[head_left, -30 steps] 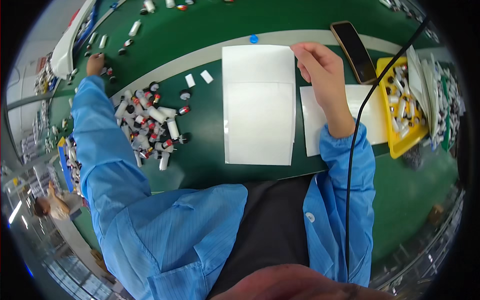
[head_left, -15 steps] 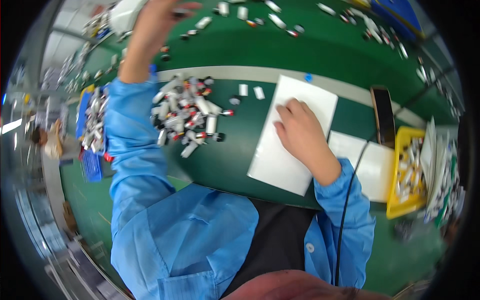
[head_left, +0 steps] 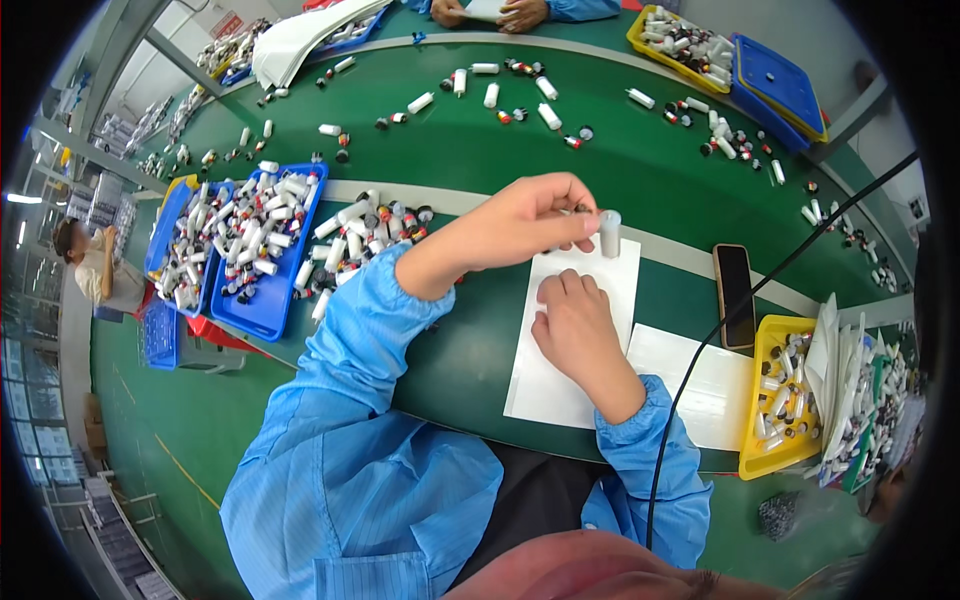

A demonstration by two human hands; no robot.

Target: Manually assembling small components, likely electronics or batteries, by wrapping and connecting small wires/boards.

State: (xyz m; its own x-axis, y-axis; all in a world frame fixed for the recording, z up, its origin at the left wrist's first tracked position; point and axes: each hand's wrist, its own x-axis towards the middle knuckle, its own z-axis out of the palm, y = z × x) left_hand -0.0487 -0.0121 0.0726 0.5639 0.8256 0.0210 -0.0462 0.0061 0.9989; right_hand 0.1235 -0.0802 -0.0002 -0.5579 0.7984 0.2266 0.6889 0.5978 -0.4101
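Note:
My left hand reaches across the table, fingertips pinched on a small translucent white cylindrical bottle. The bottle stands roughly upright above the far end of a white sheet. A small dark bit shows between the same fingers; what it is, I cannot make out. Lower on that sheet rests my right hand, fingers loosely bent and thumb apart, with nothing seen in it. Partly behind my left forearm lies a pile of white bottles with black and red caps.
Left are blue trays of similar bottles. Right are a second sheet, a phone, a yellow tray and a hanging black cable. Bottles lie scattered on the far green surface. Opposite, another person's hands hold something white.
My left hand has come back from the far left to above the white sheet, now with a bottle at its fingertips. My right hand stays on the sheet. The view has shifted.

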